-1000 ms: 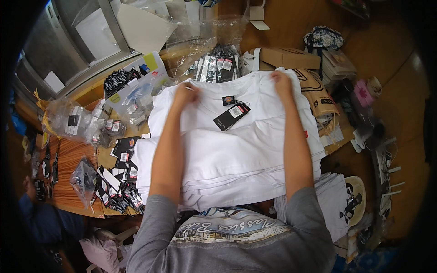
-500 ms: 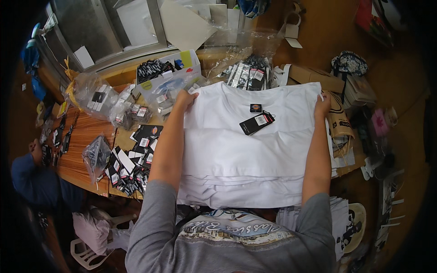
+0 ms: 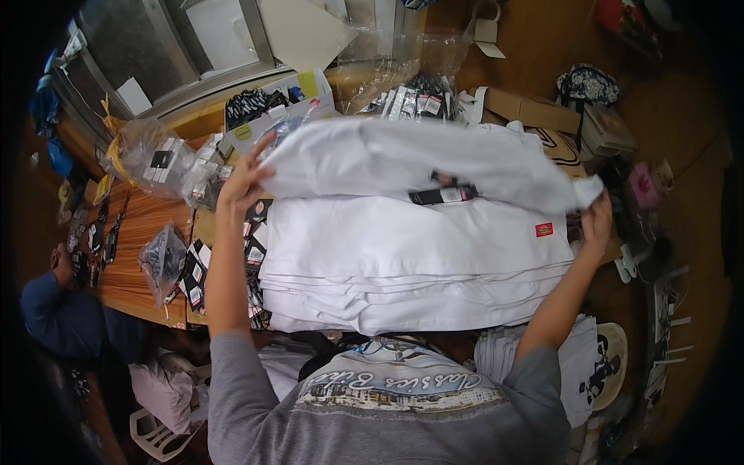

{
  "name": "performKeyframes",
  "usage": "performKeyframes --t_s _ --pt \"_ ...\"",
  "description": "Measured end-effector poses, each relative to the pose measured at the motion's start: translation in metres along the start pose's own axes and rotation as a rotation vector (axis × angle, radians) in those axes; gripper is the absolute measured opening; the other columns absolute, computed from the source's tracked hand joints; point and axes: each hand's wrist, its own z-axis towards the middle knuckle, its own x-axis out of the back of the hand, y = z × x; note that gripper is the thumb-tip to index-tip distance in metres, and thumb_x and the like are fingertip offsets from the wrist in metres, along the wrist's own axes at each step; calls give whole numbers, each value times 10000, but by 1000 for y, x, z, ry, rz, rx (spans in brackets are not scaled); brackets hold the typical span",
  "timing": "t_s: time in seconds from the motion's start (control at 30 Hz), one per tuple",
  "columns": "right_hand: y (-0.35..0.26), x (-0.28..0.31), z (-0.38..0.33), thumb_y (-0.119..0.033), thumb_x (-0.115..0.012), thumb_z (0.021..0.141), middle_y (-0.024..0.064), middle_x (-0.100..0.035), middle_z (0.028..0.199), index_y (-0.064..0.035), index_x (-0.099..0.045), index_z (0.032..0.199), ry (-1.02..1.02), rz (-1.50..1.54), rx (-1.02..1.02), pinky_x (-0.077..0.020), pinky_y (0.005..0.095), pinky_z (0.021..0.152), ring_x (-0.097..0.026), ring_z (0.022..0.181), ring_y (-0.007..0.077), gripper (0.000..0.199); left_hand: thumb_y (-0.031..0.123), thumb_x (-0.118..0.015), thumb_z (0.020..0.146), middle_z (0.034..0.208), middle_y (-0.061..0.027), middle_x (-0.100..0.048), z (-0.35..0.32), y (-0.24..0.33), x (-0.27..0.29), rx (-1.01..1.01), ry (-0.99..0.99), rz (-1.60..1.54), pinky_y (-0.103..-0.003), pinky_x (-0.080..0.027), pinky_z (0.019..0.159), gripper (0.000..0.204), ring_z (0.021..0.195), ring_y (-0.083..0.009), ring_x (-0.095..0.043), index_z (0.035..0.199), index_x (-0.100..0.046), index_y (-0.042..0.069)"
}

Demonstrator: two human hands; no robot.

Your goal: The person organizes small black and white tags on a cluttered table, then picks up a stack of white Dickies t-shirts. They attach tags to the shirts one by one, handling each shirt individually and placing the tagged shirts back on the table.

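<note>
A white T-shirt [image 3: 372, 159] is stretched between my two hands above a stack of folded white T-shirts [image 3: 387, 302], its raised part blurred by motion. My left hand [image 3: 249, 177] grips its left edge, fingers partly apart with the cloth at the fingertips. On the other side my right hand [image 3: 596, 221] is closed on a bunched corner, out past the stack's right edge. A black hang tag [image 3: 442, 194] dangles at the middle of the raised cloth. The top shirt of the stack carries a small red label [image 3: 544, 229] near its right side.
Loose black-and-white tags [image 3: 198, 271] and a plastic bag of tags [image 3: 163, 260] lie left of the stack. A box of black tags [image 3: 260, 108] stands at the back, near a cardboard piece [image 3: 535, 112]. Another person's arm [image 3: 58, 298] rests at the far left.
My hands have moved apart, the left leftward and the right outward and down. The T-shirt's upper part has lifted and spread wide, its neckline is now hidden, and the red label has come into view.
</note>
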Motion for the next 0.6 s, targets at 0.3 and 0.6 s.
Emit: performKeyframes --t_s 0.3,0.6 --pt "-11 33 -71 81 -444 647 61 -543 648 -11 -541 618 -56 -1112 -363 -405 252 614 -514 634 151 136 -83 -589 578 829 -24 -549 -78 7 6 176 -788 1071 -229 -396 719 233 783 -118 -507 778 -604 36" --pt "-17 -34 -56 118 -338 716 21 -517 616 8 -534 718 -31 -1152 -221 -364 194 500 -459 563 71 225 104 -638 613 736 -99 -612 -40 10 126 124 211 1397 -273 -448 619 188 666 -171 -575 785 -623 30"
